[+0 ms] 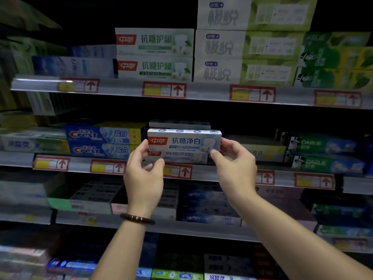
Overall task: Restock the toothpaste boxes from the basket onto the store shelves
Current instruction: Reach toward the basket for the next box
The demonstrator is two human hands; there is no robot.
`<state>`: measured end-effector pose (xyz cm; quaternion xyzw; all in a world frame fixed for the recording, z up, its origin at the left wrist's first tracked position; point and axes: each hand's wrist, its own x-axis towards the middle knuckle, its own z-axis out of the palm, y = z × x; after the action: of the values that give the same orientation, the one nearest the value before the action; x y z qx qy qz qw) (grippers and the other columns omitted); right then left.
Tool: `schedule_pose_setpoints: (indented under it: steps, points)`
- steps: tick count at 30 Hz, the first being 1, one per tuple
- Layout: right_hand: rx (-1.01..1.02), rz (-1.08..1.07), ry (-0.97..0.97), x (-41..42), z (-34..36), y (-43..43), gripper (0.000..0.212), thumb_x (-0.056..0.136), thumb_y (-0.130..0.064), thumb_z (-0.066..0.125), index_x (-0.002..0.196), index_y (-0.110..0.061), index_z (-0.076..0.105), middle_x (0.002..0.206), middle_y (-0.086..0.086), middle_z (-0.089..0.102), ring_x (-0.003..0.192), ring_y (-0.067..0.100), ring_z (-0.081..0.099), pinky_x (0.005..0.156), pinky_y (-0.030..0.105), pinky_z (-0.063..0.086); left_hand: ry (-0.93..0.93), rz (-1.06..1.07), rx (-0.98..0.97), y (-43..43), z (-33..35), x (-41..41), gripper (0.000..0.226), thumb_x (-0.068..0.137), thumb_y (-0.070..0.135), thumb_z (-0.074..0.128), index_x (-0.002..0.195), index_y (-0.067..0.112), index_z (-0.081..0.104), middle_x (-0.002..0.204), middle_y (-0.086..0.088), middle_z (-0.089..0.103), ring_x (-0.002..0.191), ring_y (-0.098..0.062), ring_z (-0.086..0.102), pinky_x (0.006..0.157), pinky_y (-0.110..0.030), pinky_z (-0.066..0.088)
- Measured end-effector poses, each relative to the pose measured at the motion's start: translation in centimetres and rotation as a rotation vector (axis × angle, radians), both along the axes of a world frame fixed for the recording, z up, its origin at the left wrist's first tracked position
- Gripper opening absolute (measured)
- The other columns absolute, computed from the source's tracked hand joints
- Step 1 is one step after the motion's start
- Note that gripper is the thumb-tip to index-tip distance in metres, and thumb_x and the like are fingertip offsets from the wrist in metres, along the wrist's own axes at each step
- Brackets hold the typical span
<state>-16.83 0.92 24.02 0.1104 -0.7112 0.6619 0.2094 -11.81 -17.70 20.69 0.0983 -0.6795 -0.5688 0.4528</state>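
A white and pale-blue toothpaste box (184, 141) with a red logo lies lengthwise at the front of the middle shelf (80, 165), on top of a matching box (181, 156). My left hand (144, 174) touches its left end with the fingertips, thumb curled below. My right hand (235, 164) holds the right end, thumb under the front edge and fingers behind. Another like box (179, 124) shows behind it. The basket is out of view.
Crest boxes (101, 142) stand to the left and green Darlie boxes (323, 152) to the right on the same shelf. The upper shelf (201, 91) holds stacked white-green boxes. Lower shelves carry more boxes. Red price tags line each shelf edge.
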Motion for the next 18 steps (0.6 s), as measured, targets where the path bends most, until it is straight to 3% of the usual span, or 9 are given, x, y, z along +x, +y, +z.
schedule_pose_setpoints:
  steps: [2,5,12,18]
  points:
    - [0.02,-0.001,0.008,-0.6,0.1,-0.4,0.034,0.095,-0.025,0.079,0.128,-0.031,0.073,0.105,-0.02,0.073,0.093,-0.003,0.069,0.084,0.026,0.061,-0.002,0.003,-0.014,-0.2,-0.2,-0.3,0.06,0.096,0.012,0.072,0.149,0.03,0.051,0.137,0.018,0.059,0.126,0.002,0.053,0.099,-0.022,0.052]
    - [0.033,-0.006,-0.001,-1.3,-0.1,-0.9,0.044,0.095,-0.025,0.079,0.137,-0.03,0.068,0.103,-0.021,0.071,0.096,0.003,0.07,0.087,0.032,0.062,-0.001,0.016,-0.051,-0.3,-0.4,-0.5,0.061,0.096,0.013,0.072,0.149,0.033,0.05,0.138,0.02,0.058,0.127,0.002,0.052,0.101,-0.032,0.054]
    - [0.013,0.028,0.001,-2.1,-0.5,-1.7,0.047,0.094,-0.021,0.079,0.137,-0.03,0.066,0.12,-0.017,0.072,0.11,0.005,0.07,0.1,0.039,0.06,-0.006,-0.007,-0.117,-0.8,1.4,-0.3,0.067,0.096,0.028,0.073,0.153,0.043,0.043,0.145,0.018,0.053,0.128,-0.016,0.058,0.103,-0.043,0.055]
    - [0.039,0.038,-0.001,-2.4,-0.7,-2.6,0.061,0.086,-0.035,0.078,0.145,-0.03,0.061,0.127,-0.015,0.071,0.119,0.012,0.068,0.104,0.046,0.058,-0.061,0.018,-0.139,-0.7,0.1,-1.1,0.068,0.097,0.027,0.072,0.156,0.039,0.04,0.151,0.016,0.048,0.138,-0.007,0.044,0.112,-0.041,0.046]
